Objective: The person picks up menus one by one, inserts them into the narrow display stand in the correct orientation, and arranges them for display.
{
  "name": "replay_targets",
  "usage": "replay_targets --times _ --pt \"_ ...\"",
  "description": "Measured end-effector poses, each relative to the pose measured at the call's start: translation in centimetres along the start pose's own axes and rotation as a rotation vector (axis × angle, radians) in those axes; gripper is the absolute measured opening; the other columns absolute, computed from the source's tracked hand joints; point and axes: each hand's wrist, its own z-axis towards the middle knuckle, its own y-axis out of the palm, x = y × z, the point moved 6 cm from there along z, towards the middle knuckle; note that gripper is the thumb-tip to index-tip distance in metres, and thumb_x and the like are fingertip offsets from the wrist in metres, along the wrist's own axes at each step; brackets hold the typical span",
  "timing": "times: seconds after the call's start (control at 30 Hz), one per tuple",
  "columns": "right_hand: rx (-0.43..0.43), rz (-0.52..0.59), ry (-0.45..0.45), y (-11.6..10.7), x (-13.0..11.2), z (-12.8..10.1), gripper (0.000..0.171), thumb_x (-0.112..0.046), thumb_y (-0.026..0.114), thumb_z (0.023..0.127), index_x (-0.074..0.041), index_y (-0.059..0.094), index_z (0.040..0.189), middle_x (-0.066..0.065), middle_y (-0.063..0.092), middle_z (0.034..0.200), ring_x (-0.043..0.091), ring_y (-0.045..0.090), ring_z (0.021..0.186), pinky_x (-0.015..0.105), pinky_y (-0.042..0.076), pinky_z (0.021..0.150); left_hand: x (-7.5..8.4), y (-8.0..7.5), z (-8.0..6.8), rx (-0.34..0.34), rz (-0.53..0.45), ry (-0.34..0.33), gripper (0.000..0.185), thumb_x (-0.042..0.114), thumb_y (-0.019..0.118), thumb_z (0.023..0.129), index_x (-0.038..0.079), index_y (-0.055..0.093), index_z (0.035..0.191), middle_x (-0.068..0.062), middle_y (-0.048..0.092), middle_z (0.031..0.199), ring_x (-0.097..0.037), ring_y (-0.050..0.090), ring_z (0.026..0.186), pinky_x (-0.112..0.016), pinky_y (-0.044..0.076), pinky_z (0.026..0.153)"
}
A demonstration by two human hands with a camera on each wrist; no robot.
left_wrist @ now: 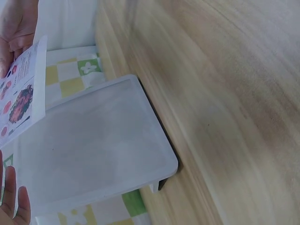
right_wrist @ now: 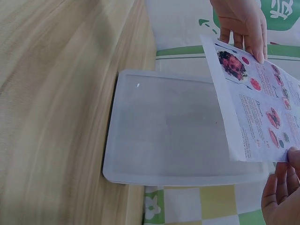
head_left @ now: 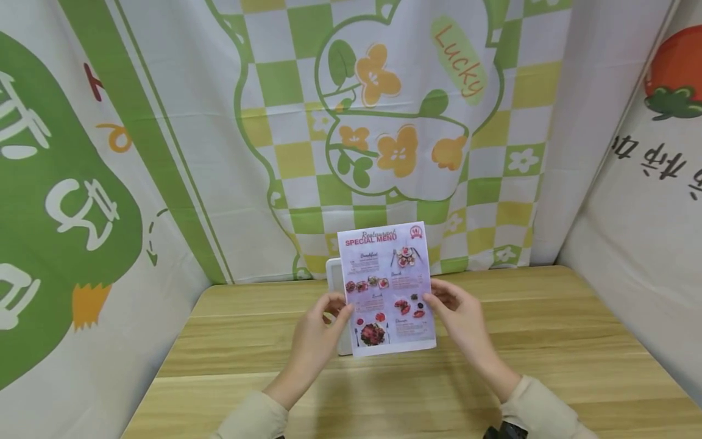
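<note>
A printed restaurant menu sheet [head_left: 388, 289] is held up by its two side edges, its printed face toward the head camera. My left hand [head_left: 325, 329] pinches the left edge between thumb and fingers. On the opposite edge my right hand [head_left: 459, 314] pinches the sheet the same way. Behind the menu stands a white framed board [left_wrist: 101, 140], tilted back on a small foot; from the head view the menu hides most of it. In the right wrist view the board's face [right_wrist: 164, 129] looks blank, with the menu apart from it at the lower corner.
A wood-grain table [head_left: 247, 360] lies under the hands. At its back edge hangs a green and yellow checked curtain [head_left: 384, 210] with flowers. Printed cloths [head_left: 66, 244] close off the left and right sides.
</note>
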Motion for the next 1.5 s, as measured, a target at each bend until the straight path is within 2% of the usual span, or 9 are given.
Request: replay_targets --times 0.27,0.43,0.77,1.03,1.3,1.5 --pt "-0.01 0.001 0.017 0.7 -1.1 1.4 0.025 0.0 0.072 0.088 0.008 0.067 0.111 0.021 0.07 0.1 0.01 0.062 0.08 0.018 0.053 0.075 0.1 -0.8 1.1 0.015 -0.007 0.007 0.013 0.021 0.07 0.094 0.012 0.067 0.102 0.005 0.068 0.087 -0.013 0.06 0.082 -0.029 0.05 0.074" --pt "-0.019 0.014 0.007 1.3 -1.6 2.4 0.023 -0.004 0.071 0.09 0.006 0.067 0.111 0.02 0.069 0.102 0.011 0.061 0.082 0.02 0.051 0.078 0.0 -1.3 2.1 0.04 -0.001 0.009 0.013 0.022 0.069 0.095 0.011 0.066 0.101 0.004 0.069 0.088 -0.013 0.061 0.084 -0.029 0.049 0.073" --pt "0.0 -0.011 -0.031 1.7 -2.5 4.4 0.023 -0.008 0.07 0.092 0.005 0.065 0.111 0.019 0.068 0.1 0.011 0.058 0.082 0.019 0.049 0.075 0.5 -2.0 4.1 0.073 -0.019 0.0 0.015 0.023 0.068 0.095 0.011 0.066 0.104 0.001 0.069 0.089 -0.014 0.061 0.083 -0.03 0.049 0.073" --pt "0.018 -0.005 -0.037 2.0 -3.2 5.8 0.024 -0.007 0.069 0.093 0.007 0.064 0.112 0.019 0.067 0.1 0.011 0.056 0.082 0.018 0.048 0.074 0.9 -2.2 5.5 0.087 -0.054 -0.044 0.02 0.026 0.065 0.097 0.01 0.067 0.109 -0.002 0.069 0.094 -0.017 0.06 0.085 -0.032 0.05 0.069" --pt "0.019 -0.021 -0.025 2.1 -3.7 7.4 0.026 -0.008 0.068 0.094 0.004 0.064 0.117 0.019 0.066 0.106 0.018 0.057 0.087 0.023 0.046 0.078 1.8 -2.3 7.1 0.113 -0.074 -0.028 0.02 0.025 0.064 0.098 0.009 0.066 0.109 -0.003 0.069 0.099 -0.019 0.061 0.089 -0.032 0.049 0.07" --pt "0.025 -0.025 -0.033 2.2 -4.3 8.4 0.026 -0.009 0.067 0.095 0.004 0.064 0.117 0.019 0.066 0.105 0.02 0.057 0.088 0.026 0.047 0.079 1.9 -2.5 8.2 0.102 -0.078 -0.029 0.022 0.026 0.063 0.098 0.008 0.066 0.111 -0.004 0.069 0.101 -0.019 0.06 0.089 -0.033 0.049 0.068"
